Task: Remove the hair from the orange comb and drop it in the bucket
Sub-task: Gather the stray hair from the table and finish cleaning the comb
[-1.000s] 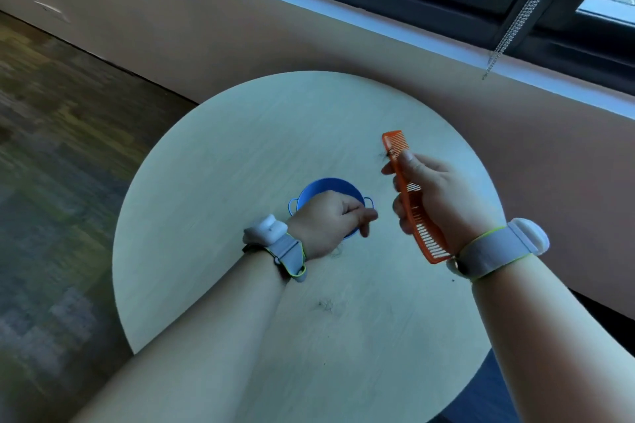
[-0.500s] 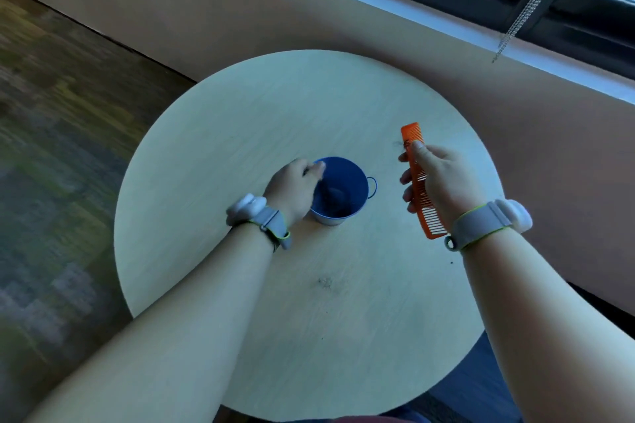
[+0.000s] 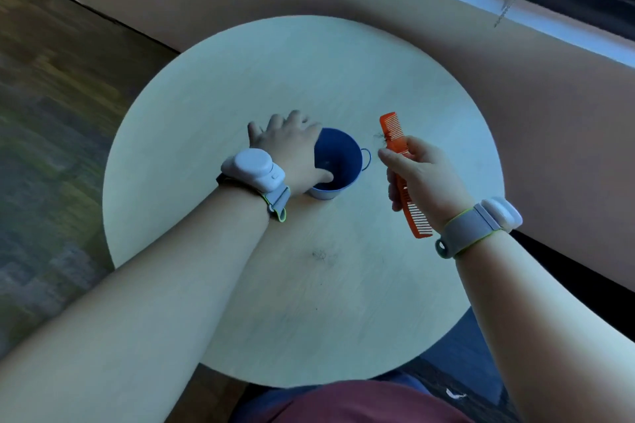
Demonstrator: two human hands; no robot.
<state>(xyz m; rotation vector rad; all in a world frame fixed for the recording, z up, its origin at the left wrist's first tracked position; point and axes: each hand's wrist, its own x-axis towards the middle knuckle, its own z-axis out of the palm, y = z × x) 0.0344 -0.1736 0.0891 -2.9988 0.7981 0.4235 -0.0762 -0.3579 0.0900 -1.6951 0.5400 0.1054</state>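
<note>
Using the bucket [image 3: 338, 161] as reference. It sits upright near the middle of the round table [image 3: 213, 96], mouth up, small side handle pointing away from my left hand.

My left hand [image 3: 292, 151] is right against the bucket's left side: thumb hooked over the near rim and into the cup, fingers spread loosely past it on the far-left side. Reads as steadying it, loose hold, not a firm clamp.

My right hand [image 3: 422, 178] is to the right of the bucket, apart from it and off the table, clamped around the middle of the orange comb [image 3: 405, 178]. Comb's long axis runs roughly from far to near, far end leaning slightly toward the bucket, near end down by my right wrist.

Key relation: a small dark tuft of hair [image 3: 380, 138] clings to the comb's far section, on the edge facing the bucket, just right of the bucket handle. So the hair lies between comb and bucket, and the left hand is the free one nearer to it. My call: left hand has to let go of the rim, cross over the bucket mouth, and pinch the tuft.

Another faint hair wisp [image 3: 319, 255] lies on the table, nearer to me than the bucket.
</note>
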